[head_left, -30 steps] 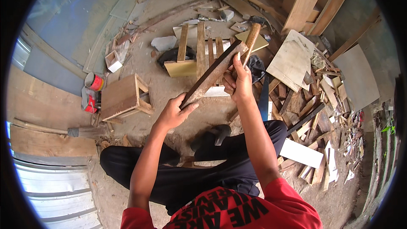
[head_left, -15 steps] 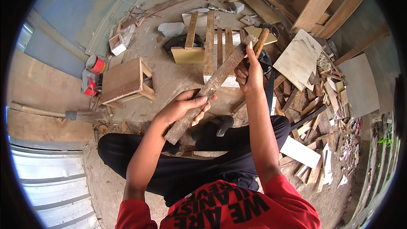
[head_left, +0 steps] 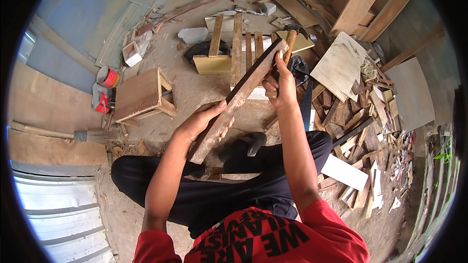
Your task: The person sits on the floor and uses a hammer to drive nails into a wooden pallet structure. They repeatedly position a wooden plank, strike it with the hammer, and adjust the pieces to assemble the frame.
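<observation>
I sit cross-legged on the dirt floor [head_left: 195,83] with a long weathered plank [head_left: 241,96] slanting up across my lap, its near end low on the left, its far end up to the right. My left hand [head_left: 202,122] wraps the near part, fingers curled shut around its edge. My right hand [head_left: 279,84] is closed on a wooden-handled hammer [head_left: 291,39], whose handle lies beside the plank's far end. A small wooden stool [head_left: 141,95] stands to the left, near red tins [head_left: 107,77]. Offcuts [head_left: 360,112] litter the right side.
</observation>
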Action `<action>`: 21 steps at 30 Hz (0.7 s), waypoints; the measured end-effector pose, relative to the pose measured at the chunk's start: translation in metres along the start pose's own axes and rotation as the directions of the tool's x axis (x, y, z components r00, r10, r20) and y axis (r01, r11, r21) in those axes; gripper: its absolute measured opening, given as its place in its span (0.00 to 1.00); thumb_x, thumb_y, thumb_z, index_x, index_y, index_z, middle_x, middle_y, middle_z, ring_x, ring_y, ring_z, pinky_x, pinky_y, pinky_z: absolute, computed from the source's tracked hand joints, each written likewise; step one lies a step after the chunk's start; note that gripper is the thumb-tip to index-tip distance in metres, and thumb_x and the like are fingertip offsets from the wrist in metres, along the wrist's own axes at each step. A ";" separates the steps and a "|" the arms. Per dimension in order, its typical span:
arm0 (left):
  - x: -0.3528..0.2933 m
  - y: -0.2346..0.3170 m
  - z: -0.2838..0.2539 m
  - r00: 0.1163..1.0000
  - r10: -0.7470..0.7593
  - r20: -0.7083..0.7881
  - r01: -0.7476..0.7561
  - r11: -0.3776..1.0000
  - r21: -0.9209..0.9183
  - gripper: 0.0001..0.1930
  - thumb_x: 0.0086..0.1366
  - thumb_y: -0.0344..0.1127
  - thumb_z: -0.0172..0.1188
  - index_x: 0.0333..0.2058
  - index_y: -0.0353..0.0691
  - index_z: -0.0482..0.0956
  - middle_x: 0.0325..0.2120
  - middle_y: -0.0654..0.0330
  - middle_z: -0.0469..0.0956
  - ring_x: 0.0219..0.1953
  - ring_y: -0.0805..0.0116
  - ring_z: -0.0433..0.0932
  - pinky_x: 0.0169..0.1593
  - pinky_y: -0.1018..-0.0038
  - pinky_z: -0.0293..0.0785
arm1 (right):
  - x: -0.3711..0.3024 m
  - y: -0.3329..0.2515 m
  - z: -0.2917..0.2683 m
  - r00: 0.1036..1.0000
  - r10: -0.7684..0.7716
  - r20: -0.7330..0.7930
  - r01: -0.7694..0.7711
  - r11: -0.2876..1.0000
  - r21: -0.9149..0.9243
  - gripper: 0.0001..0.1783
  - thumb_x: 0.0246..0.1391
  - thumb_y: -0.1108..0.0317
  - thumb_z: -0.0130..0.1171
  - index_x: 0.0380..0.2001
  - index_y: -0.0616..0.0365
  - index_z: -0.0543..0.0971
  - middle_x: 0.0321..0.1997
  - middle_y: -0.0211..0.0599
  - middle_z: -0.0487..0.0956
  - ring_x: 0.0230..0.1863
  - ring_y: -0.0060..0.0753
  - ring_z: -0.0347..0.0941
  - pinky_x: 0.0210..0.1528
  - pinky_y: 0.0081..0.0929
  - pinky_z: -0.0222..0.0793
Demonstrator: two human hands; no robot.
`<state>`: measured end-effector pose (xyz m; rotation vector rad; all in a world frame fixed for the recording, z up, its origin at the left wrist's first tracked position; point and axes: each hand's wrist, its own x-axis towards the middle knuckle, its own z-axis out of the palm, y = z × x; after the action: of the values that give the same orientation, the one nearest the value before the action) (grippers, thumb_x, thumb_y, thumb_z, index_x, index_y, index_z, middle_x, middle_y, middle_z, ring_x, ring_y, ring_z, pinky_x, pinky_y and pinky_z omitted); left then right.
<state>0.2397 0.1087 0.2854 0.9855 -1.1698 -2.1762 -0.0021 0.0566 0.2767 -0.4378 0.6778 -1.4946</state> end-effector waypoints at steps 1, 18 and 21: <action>-0.001 0.002 0.002 1.000 -0.003 0.025 0.003 1.000 0.000 0.22 0.74 0.50 0.48 0.54 0.36 0.71 0.31 0.57 0.78 0.24 0.71 0.77 0.28 0.74 0.76 | -0.004 -0.001 0.002 0.997 0.060 -0.039 -0.062 0.997 -0.050 0.18 0.63 0.49 0.58 0.31 0.53 0.74 0.18 0.23 0.69 0.10 0.11 0.50 0.10 0.13 0.46; -0.005 0.006 0.016 0.980 0.170 -0.101 -0.156 0.979 0.128 0.25 0.68 0.35 0.60 0.62 0.38 0.68 0.43 0.58 0.81 0.38 0.73 0.79 0.41 0.76 0.77 | -0.004 0.010 -0.003 0.999 0.014 0.046 -0.016 0.999 0.048 0.23 0.70 0.50 0.45 0.43 0.61 0.75 0.28 0.40 0.77 0.12 0.10 0.54 0.12 0.11 0.51; -0.004 0.000 0.017 0.962 0.230 -0.147 -0.200 0.961 0.190 0.26 0.65 0.32 0.64 0.60 0.38 0.70 0.40 0.61 0.81 0.36 0.75 0.78 0.41 0.77 0.76 | -0.002 0.015 -0.007 0.996 -0.037 0.084 0.025 0.989 0.148 0.20 0.71 0.54 0.43 0.48 0.61 0.71 0.50 0.58 0.77 0.14 0.08 0.56 0.15 0.09 0.58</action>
<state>0.2294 0.1197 0.2935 1.0375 -1.3355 -1.8091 0.0048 0.0598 0.2624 -0.3993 0.4905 -1.5343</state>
